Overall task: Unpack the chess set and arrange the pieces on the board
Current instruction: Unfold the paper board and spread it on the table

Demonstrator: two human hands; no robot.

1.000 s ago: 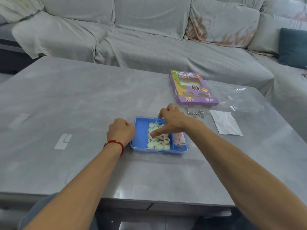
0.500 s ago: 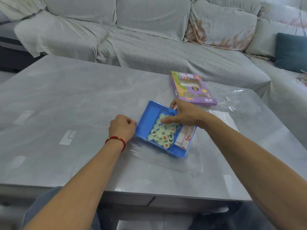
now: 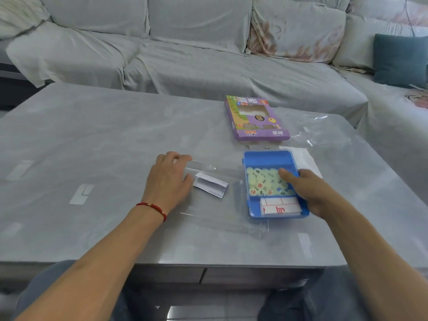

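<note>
A home living room; covered sofa (image 3: pixel 208 54), cushions (image 3: pixel 399 60), low table (image 3: pixel 92 140)

Head-worn camera looks forward and down, close over the table (image 3: pixel 92 140).

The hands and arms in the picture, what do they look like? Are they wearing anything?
Both arms are bare, with no sleeves showing. The left hand has a thin red string bracelet with a few tiny pale beads around its wrist. The right hand wears nothing: no ring, watch or glove shows on either hand.
</note>
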